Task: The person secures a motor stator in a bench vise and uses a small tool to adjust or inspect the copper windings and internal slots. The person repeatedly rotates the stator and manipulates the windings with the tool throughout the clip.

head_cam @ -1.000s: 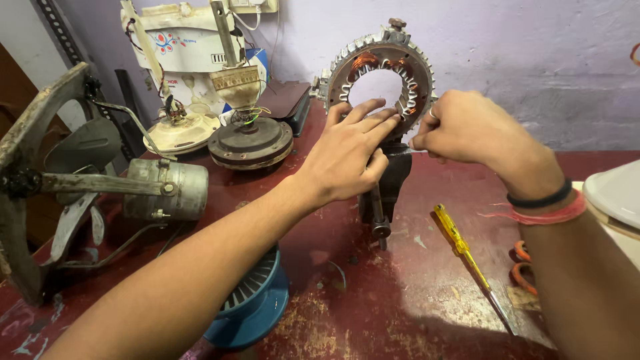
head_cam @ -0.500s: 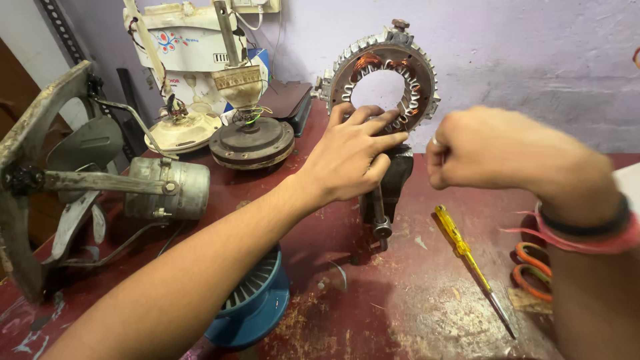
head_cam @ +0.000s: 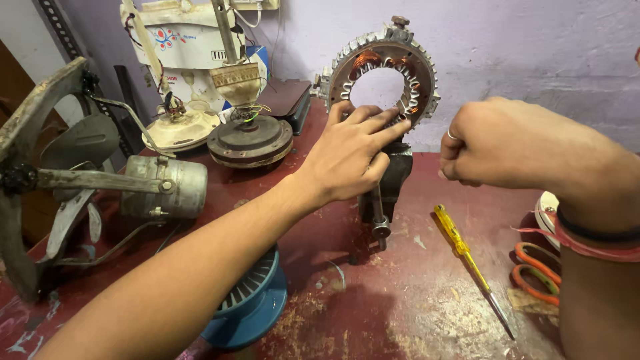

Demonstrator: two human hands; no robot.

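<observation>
A round metal stator ring [head_cam: 420, 63] with copper windings stands upright, clamped in a small dark bench vise [head_cam: 393, 177] on the red table. My left hand [head_cam: 353, 157] rests its fingers on the ring's lower rim, covering that part. My right hand [head_cam: 513, 143] hovers to the right of the ring, apart from it, with the fingers curled into a fist; I cannot see anything in it. A ring sits on one finger, and bands circle the wrist.
A yellow-handled screwdriver [head_cam: 467, 257] lies on the red table [head_cam: 400, 313]. Orange-handled scissors [head_cam: 537, 273] lie at the right. A blue motor housing [head_cam: 253, 300] sits under my left forearm. An old fan motor [head_cam: 157, 187], two ceiling-fan parts [head_cam: 250, 137] and a white box stand at left.
My right hand has pulled back from the stator ring toward the right and closed into a fist. My left hand has stayed on the ring.
</observation>
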